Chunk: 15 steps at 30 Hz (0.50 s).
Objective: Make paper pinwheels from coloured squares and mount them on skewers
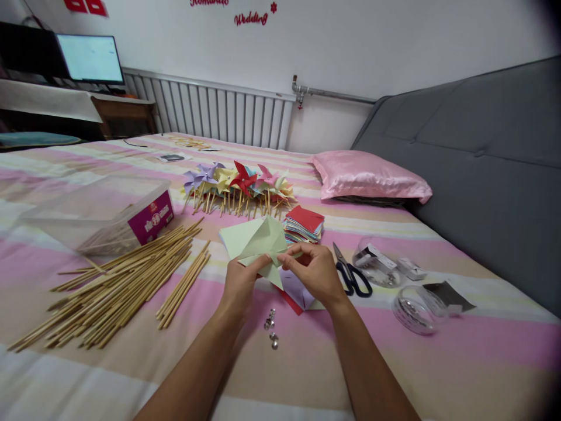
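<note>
Above, red "Wedding" lettering (251, 19), below, both hands (239, 283) (316, 272) pinching green paper (249, 235).

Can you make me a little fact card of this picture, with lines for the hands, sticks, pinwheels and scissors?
Left hand: left hand pinching pale green paper
Right hand: right hand pinching the same paper
Sticks: big pile and smaller bunch, left of the hands
Pinwheels: colourful pinwheels beyond the paper
Scissors: dark-handled scissors, right of the right hand
</note>
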Each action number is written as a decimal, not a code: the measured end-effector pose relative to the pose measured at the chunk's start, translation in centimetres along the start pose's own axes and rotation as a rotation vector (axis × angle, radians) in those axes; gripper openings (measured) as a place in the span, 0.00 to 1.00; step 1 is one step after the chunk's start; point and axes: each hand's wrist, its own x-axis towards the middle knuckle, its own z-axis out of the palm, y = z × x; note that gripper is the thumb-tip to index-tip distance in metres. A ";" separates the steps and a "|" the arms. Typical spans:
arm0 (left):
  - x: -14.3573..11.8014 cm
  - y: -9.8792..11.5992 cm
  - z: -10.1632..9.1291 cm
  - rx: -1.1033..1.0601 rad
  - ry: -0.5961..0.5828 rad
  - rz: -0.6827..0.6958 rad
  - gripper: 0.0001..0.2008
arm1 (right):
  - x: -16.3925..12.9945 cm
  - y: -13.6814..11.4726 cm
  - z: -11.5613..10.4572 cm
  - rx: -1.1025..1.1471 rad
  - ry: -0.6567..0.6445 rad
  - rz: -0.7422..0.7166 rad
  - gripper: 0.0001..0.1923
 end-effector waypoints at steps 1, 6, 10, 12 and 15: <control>0.0 0.0 0.0 0.002 -0.001 0.000 0.09 | 0.0 0.0 0.0 -0.002 0.010 0.000 0.11; 0.1 -0.2 -0.1 0.027 0.001 0.011 0.10 | 0.0 0.1 0.3 -0.012 0.056 0.006 0.11; 0.1 -0.3 -0.1 0.038 -0.020 0.016 0.12 | 0.0 0.0 0.4 0.002 0.077 0.015 0.11; 0.1 -0.3 -0.2 0.045 -0.029 0.021 0.12 | 0.0 0.0 0.4 0.009 0.086 0.025 0.10; 0.2 -0.4 -0.3 0.051 -0.024 0.022 0.13 | 0.0 0.0 0.6 0.014 0.099 0.042 0.10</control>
